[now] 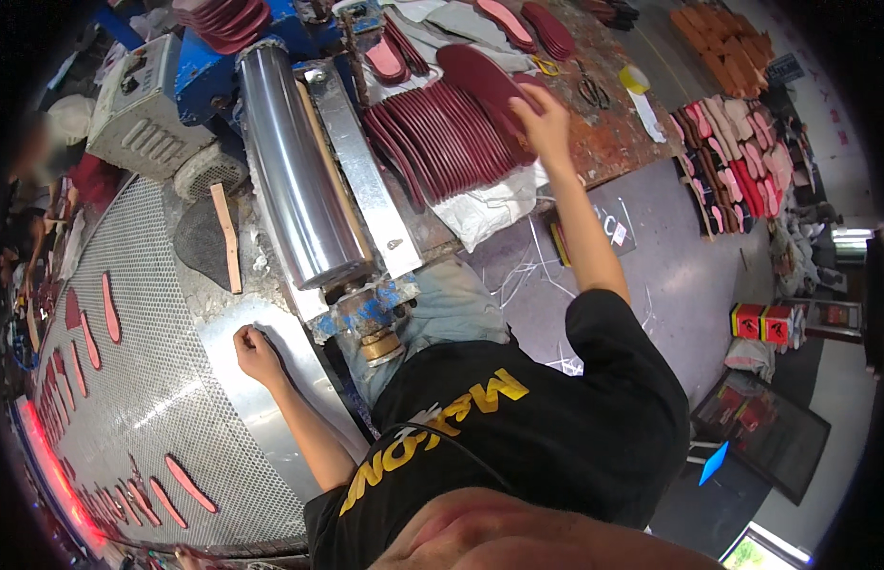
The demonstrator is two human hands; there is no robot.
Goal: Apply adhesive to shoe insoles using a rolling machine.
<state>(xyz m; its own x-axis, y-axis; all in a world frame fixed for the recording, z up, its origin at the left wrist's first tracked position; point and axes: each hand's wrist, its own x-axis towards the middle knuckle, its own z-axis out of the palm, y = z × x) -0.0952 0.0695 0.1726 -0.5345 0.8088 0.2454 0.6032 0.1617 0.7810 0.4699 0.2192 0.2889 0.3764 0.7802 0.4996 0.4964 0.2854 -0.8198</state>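
Observation:
My right hand point(545, 123) is closed on the edge of a dark red shoe insole point(475, 81), lifted slightly over a long row of similar insoles point(442, 142) standing on edge. The row rests on a white cloth point(494, 207) at the table edge. My left hand point(259, 354) is curled shut near the smooth metal border point(261, 399) of a perforated conveyor, with no object showing in it. Between my hands lies a shiny steel roller point(299, 171) of a machine, with a flat metal bar point(366, 171) beside it.
Pink insoles point(190, 483) lie spread on the perforated conveyor point(166, 380) at left. A wooden stick point(226, 237) lies near the roller. Scissors point(591, 90) and a tape roll point(634, 79) are on the worktable. A rack of insoles point(737, 161) stands at right. Another person's arm is blurred at far left.

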